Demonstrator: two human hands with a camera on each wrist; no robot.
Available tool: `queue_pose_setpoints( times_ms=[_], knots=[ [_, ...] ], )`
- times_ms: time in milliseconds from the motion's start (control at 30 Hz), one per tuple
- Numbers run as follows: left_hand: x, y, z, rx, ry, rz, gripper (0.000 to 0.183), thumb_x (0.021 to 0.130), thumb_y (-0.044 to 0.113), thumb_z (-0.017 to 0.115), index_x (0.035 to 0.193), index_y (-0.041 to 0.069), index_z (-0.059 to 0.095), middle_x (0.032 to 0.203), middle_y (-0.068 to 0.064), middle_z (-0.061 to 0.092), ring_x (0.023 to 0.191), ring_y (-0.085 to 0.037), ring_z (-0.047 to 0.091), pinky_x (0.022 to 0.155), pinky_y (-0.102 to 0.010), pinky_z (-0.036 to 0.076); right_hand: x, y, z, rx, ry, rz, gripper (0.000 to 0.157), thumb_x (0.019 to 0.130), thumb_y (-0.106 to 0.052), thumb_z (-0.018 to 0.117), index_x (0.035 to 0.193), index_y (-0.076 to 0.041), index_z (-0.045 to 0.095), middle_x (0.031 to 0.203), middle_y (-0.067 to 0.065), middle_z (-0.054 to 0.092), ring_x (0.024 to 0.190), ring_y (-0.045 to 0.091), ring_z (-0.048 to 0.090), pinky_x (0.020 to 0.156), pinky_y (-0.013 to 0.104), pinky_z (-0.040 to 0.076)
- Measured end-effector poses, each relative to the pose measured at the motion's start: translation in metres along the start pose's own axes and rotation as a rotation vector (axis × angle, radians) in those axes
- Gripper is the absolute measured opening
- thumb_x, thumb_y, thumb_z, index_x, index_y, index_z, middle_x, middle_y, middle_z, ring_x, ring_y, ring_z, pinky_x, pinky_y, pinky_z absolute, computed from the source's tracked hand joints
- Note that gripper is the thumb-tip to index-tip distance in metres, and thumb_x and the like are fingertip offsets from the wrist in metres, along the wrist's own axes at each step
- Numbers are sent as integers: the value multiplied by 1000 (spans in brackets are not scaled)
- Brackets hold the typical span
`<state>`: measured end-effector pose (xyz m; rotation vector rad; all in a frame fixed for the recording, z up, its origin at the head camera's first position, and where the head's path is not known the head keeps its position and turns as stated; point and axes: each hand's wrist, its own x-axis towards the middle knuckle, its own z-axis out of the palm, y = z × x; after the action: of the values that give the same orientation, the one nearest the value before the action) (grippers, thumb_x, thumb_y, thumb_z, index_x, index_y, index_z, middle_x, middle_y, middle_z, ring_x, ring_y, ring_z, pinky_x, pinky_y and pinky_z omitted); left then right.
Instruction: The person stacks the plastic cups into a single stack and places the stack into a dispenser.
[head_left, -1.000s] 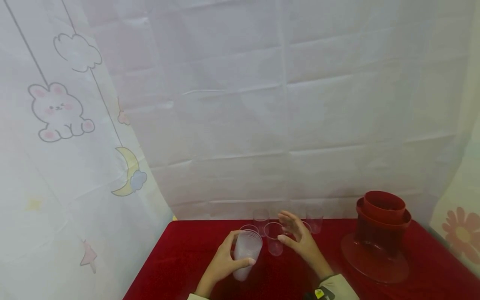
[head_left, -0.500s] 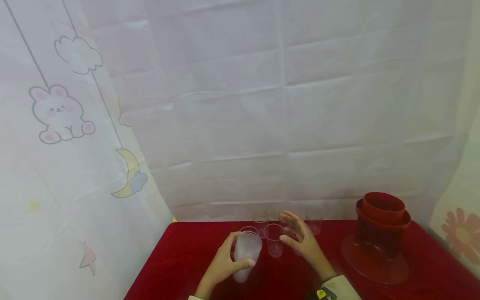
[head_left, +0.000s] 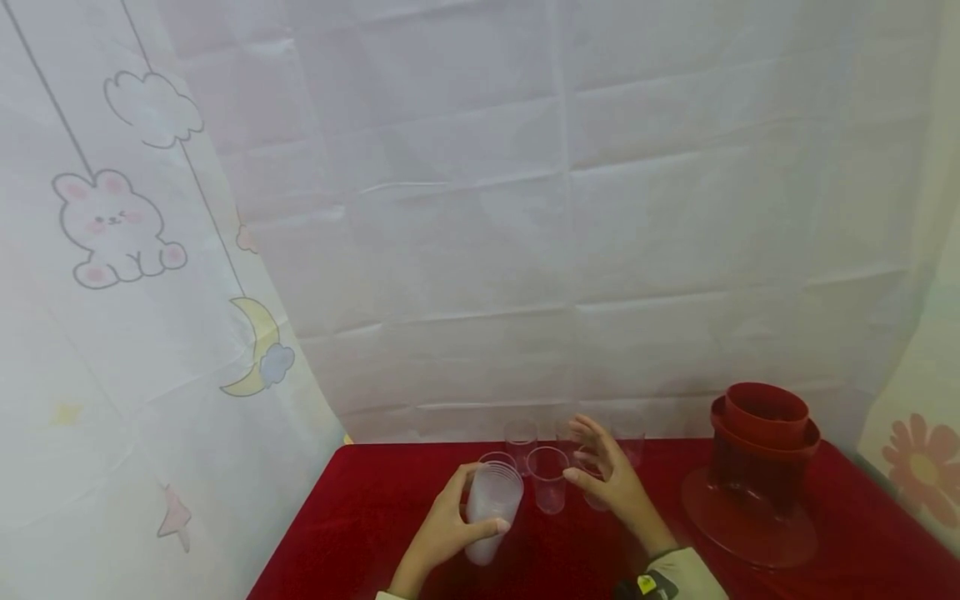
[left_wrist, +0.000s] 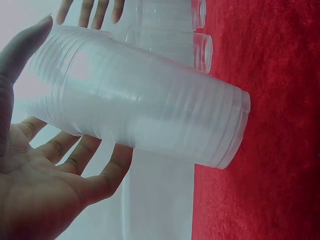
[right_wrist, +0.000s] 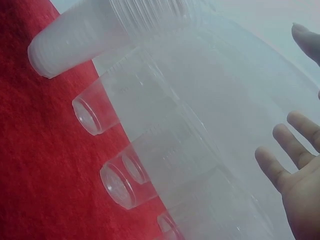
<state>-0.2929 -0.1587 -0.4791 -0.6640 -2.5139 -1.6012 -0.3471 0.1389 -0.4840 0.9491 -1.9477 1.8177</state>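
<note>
My left hand (head_left: 447, 523) grips a tall stack of nested clear plastic cups (head_left: 495, 500), thumb on one side and fingers on the other. The stack tilts, its rims up; in the left wrist view its bottom end (left_wrist: 232, 127) appears near the red cloth. To the right of the stack, my right hand (head_left: 611, 477) hovers with spread fingers, holding nothing. Beside its thumb a single clear cup (head_left: 550, 493) stands upright. Another cup (head_left: 597, 502) is partly hidden behind that hand, and further cups (head_left: 521, 440) stand behind. The right wrist view shows separate cups (right_wrist: 131, 172) in a line.
A red cloth (head_left: 390, 517) covers the table. On its right side stands a red cylindrical container (head_left: 765, 454) with a wide round base (head_left: 750, 529). A pale creased sheet (head_left: 480, 250) hangs behind the table, and a printed sheet (head_left: 120, 333) hangs at the left.
My right hand has shifted slightly right, away from the front cup, uncovering more of the cups behind it. The left hand keeps the stack in nearly the same place.
</note>
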Motion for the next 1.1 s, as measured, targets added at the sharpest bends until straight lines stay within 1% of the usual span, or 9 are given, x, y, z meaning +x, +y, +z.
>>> queue_pose_setpoints(
  times_ms=[100, 267, 333, 400, 567, 633, 800, 967, 1100],
  knots=[
    [0, 0, 0, -1, 0, -3, 71, 83, 34, 81, 142, 27, 42, 129, -2, 57, 106, -20, 60, 77, -31, 56, 0, -1, -2, -17, 7, 8, 78, 88, 2, 71, 154, -8, 30, 149, 10, 46, 130, 7, 47, 101, 29, 47],
    [0, 1, -1, 0, -1, 0, 71, 83, 34, 81, 142, 27, 42, 130, -2, 57, 106, -20, 60, 77, -32, 57, 1, -2, -5, -34, 15, 3, 78, 89, 2, 71, 154, -12, 31, 148, 9, 46, 129, 6, 47, 101, 29, 47],
    [0, 1, -1, -3, -2, 0, 71, 83, 34, 80, 142, 27, 42, 130, -3, 57, 106, -20, 60, 78, -33, 57, 1, -3, -5, -40, 18, -9, 78, 88, 3, 71, 154, -13, 31, 148, 10, 46, 128, 6, 47, 100, 28, 47],
    [0, 1, -1, -6, -3, -1, 71, 83, 34, 80, 142, 27, 42, 130, -3, 57, 107, -20, 60, 78, -34, 57, 1, -3, -5, -44, 21, -24, 79, 87, 5, 71, 154, -11, 31, 148, 11, 46, 128, 5, 47, 100, 27, 47],
    [0, 2, -1, -7, -3, -10, 71, 83, 34, 80, 142, 26, 42, 130, -3, 57, 107, -20, 60, 79, -33, 57, 0, -2, -6, -60, 31, -32, 81, 86, 6, 71, 154, -9, 30, 148, 13, 46, 129, 5, 47, 99, 25, 47],
    [-1, 3, -1, -7, -4, -14, 71, 83, 34, 80, 142, 25, 42, 129, -3, 57, 107, -21, 59, 79, -33, 56, 0, -2, -7, -65, 37, -20, 81, 86, 5, 72, 154, -11, 31, 148, 14, 46, 128, 4, 47, 99, 24, 47],
    [-2, 3, -1, -2, -2, -14, 71, 83, 35, 80, 142, 24, 42, 129, -3, 57, 107, -21, 59, 79, -33, 56, -1, -1, -12, -87, 60, 10, 81, 86, 2, 74, 154, -14, 32, 147, 22, 44, 126, 2, 48, 99, 27, 47],
    [-1, 0, 0, 6, 1, -2, 70, 83, 35, 80, 142, 26, 43, 128, -2, 57, 107, -20, 59, 78, -31, 55, -1, 0, -16, -129, 77, 35, 80, 87, -1, 74, 154, -13, 32, 146, 21, 46, 122, 1, 50, 98, 22, 46],
    [0, -1, 0, 2, 2, 3, 70, 83, 34, 80, 141, 26, 43, 128, -2, 57, 107, -20, 59, 77, -30, 55, -2, -1, -17, -120, 82, 38, 80, 87, 0, 73, 154, -14, 32, 147, 21, 45, 123, 1, 50, 98, 21, 45]
  ],
)
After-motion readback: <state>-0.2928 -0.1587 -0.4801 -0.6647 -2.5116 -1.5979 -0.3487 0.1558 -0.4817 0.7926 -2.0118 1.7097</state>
